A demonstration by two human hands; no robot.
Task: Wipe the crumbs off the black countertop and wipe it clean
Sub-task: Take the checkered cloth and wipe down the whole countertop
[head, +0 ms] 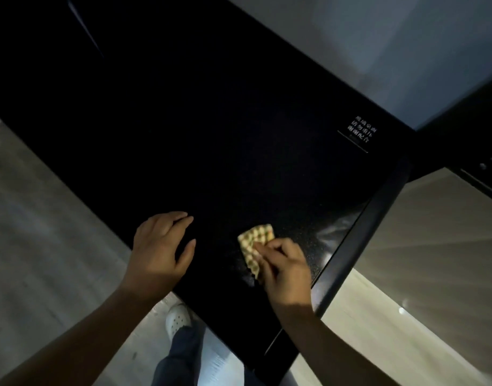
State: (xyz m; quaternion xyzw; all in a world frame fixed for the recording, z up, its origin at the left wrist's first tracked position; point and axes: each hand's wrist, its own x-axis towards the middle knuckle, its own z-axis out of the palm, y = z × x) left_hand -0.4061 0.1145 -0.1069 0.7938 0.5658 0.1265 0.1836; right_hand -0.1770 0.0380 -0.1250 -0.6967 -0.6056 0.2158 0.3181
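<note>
Cloth [253, 242], long axis near-far, under right hand [285, 271]

Your cloth [255, 246] is yellow-and-white checked; the countertop [211, 135] is black with fine pale specks; your shoe [178, 320] is white.

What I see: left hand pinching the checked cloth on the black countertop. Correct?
No. The head view shows the right hand pinching the checked cloth on the black countertop; the left hand rests open beside it, holding nothing.
</note>
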